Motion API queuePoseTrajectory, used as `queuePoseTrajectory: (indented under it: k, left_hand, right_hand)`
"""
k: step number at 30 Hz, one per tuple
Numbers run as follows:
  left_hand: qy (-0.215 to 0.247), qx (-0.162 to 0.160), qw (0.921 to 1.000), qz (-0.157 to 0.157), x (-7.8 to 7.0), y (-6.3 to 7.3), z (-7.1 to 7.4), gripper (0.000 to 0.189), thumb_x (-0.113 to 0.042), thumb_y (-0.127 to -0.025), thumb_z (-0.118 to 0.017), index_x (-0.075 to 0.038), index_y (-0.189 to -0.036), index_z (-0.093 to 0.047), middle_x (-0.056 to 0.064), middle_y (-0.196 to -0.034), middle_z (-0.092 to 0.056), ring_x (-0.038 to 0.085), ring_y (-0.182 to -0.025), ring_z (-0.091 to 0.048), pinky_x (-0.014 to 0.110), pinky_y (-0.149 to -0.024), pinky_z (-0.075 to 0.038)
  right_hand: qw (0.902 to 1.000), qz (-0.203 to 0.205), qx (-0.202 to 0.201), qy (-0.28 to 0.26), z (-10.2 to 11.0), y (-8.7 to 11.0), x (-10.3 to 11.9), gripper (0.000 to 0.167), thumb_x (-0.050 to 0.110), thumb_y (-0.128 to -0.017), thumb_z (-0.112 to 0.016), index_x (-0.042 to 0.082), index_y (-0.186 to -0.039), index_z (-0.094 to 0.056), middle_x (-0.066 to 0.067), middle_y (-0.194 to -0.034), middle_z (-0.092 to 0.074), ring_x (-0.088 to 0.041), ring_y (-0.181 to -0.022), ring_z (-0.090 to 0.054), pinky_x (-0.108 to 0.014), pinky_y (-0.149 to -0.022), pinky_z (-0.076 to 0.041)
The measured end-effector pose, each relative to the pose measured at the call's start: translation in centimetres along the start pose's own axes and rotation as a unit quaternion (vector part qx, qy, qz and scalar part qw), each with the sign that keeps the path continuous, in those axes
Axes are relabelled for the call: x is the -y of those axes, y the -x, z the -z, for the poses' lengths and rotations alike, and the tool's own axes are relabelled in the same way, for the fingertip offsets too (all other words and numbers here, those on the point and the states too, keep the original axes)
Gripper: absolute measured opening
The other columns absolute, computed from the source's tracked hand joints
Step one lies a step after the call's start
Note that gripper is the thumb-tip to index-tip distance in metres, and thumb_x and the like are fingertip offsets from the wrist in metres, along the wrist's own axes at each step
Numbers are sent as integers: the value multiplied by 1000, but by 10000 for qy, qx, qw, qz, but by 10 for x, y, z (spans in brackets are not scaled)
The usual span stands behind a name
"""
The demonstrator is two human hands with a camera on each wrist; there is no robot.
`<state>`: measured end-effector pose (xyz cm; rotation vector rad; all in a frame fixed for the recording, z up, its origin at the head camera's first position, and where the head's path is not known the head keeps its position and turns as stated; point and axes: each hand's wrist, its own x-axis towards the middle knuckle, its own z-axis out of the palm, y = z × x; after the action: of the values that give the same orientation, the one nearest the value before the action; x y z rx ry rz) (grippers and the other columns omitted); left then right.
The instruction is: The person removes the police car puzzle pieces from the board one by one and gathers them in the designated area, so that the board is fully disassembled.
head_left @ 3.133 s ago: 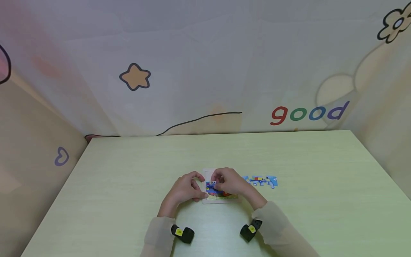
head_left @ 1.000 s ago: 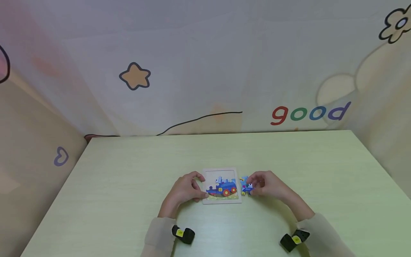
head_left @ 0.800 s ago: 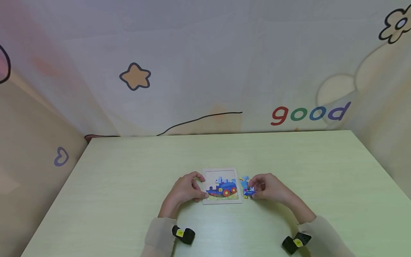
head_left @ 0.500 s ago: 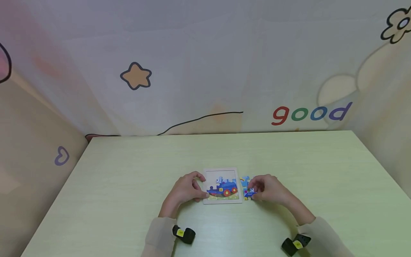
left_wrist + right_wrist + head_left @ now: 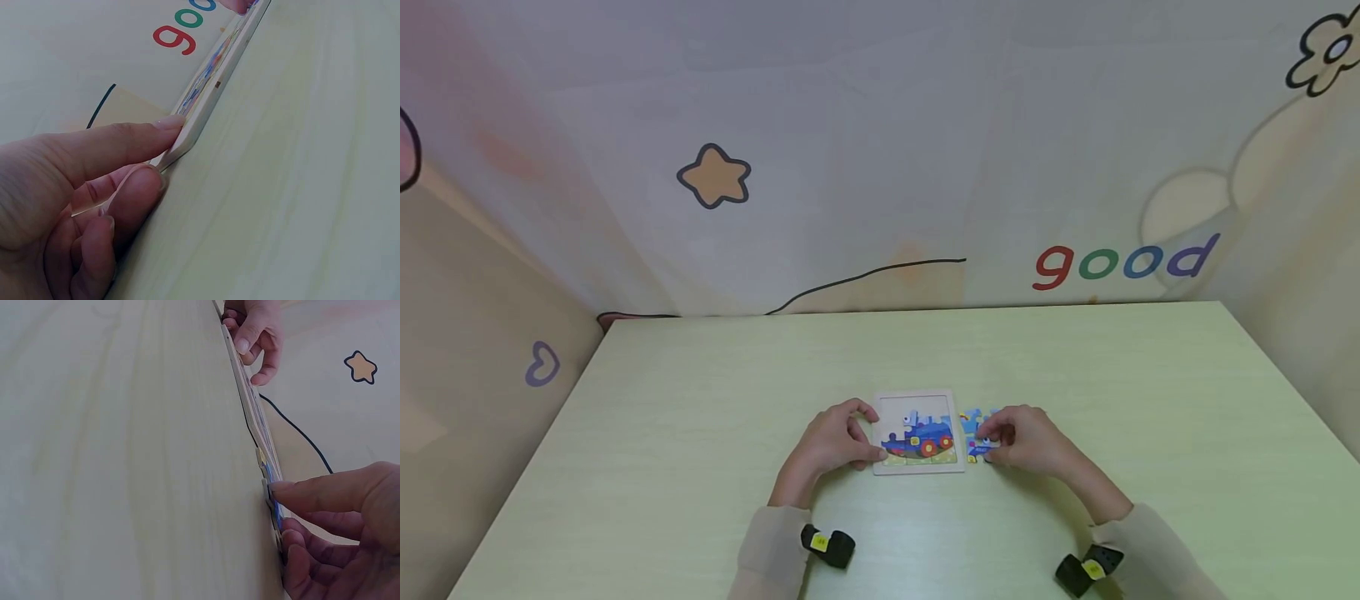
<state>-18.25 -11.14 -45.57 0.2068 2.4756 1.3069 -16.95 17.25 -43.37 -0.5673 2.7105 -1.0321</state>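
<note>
A square puzzle tray [image 5: 919,471] with a pale frame lies on the table, its lower part filled with a blue train picture [image 5: 928,435]. My left hand [image 5: 837,437] holds the tray's left side, thumb on the front left corner and index finger farther up the edge. In the left wrist view the thumb [image 5: 134,139] rests on the rim. To the right of the tray, my right hand [image 5: 1030,437] pinches a blue jigsaw piece [image 5: 979,447] with thumb and fingers, low over the tabletop. The hand partly covers this piece.
Other light blue jigsaw pieces [image 5: 972,418] lie just behind the held piece, partly hidden by the right fingers. The pale table [image 5: 737,375] ends at a printed cloth backdrop [image 5: 850,167]. Black wrist cameras [image 5: 829,546] sit on both cuffs.
My right hand has left the tray and gone right to the loose pieces, where it pinches one and has shifted it slightly toward the front. The left hand has stayed put.
</note>
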Motion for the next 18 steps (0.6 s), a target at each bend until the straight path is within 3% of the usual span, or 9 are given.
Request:
queuePoseTrajectory:
  k: [8,18]
  left_hand:
    - [-66,5,9999,90,-1,-1,-1,42,-19,-68,-80,-11,-101,-55,1,-62,-58,16,-50,-57,30,-64,-39]
    - [-24,22,9999,132,-2,0,0,42,-19,-68,-80,-11,-102,-55,2,-62,-58,16,-50,-57,31,-64,-40]
  right_hand:
    - [9998,-162,7,-90,0,0,1,18,0,-70,-74,1,-85,-66,0,-71,-55,-13,-64,-45,-22,-55,-38]
    - [9968,-624,-312,-389,6,-8,-1,20,4,-79,-67,1,-99,-66,-3,-78,-55,-16,-69,-47,-24,-55,-41]
